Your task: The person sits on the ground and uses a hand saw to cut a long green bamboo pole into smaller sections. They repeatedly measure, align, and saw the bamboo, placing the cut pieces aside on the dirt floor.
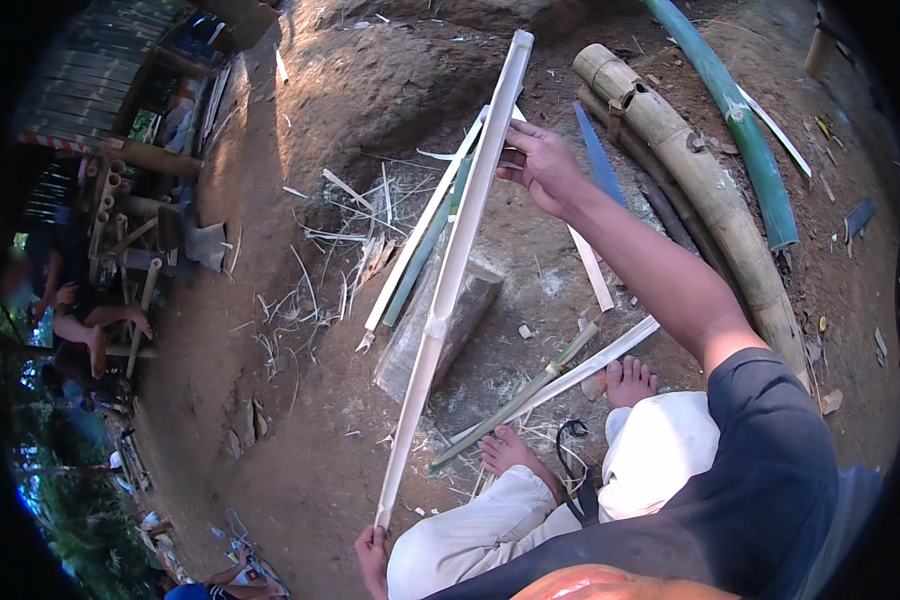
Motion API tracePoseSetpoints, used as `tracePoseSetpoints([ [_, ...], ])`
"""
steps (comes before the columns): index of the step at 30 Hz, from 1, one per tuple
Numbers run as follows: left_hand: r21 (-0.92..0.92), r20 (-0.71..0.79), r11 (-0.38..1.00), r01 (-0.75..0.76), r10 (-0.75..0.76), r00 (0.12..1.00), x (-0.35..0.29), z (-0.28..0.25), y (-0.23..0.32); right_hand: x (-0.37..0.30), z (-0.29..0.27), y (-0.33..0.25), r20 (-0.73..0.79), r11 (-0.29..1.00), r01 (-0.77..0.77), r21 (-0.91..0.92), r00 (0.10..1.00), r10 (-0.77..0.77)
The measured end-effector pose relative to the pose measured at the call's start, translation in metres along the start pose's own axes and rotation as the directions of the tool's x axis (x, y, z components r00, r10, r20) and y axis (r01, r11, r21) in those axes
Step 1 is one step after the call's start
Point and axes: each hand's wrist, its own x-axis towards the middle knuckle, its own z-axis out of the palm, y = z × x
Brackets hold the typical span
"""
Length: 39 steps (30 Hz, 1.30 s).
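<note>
Split bamboo length [451,285] slants over the wooden block [473,308], its lower end pinched in the left hand [373,555], its upper part held between thumb and fingers of the right hand [543,170].

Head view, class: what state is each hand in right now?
Left hand: closed, holding the near end of the split bamboo length.
Right hand: closed, gripping it toward the far end.

Matt, smooth bamboo is seen in the split length [454,270], rough wood in the block [475,297], faintly glossy bamboo in the green pole [738,115], and matt cloth in the trousers [475,530].
</note>
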Motion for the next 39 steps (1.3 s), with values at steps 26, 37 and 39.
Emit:
tracePoseSetpoints([
  [26,0.340,0.325,0.885,0.319,-0.429,0.843,-0.018,0.052,0.006,-0.030,0.054,-0.018,0.272,0.940,-0.040,0.340,0.961,-0.057],
  [37,0.407,0.362,0.875,0.263,-0.418,0.833,-0.026,0.060,0.022,-0.065,0.078,-0.028,0.172,0.944,0.059,0.324,0.978,-0.120],
  [39,0.421,0.371,0.879,0.224,-0.392,0.842,-0.027,0.060,0.030,-0.065,0.083,-0.030,0.174,0.945,0.032,0.326,0.980,-0.093],
])
